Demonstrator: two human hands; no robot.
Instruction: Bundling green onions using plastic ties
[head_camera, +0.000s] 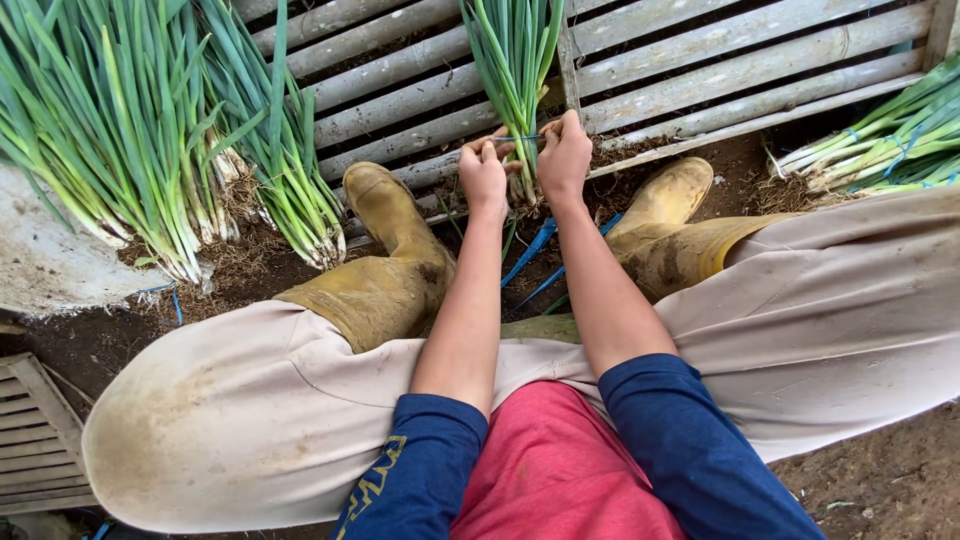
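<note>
Now both hands (524, 165) on blue string (517, 138) around scallion bunch (513, 60).

A big pile of green onions (150, 130) leans left; muddy yellow boots (390, 250) stand on soil.

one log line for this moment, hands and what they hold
left hand: pinching blue tie | right hand: pinching tie at green onion bunch | bunch: upright against slatted rack | boots: either side
</note>
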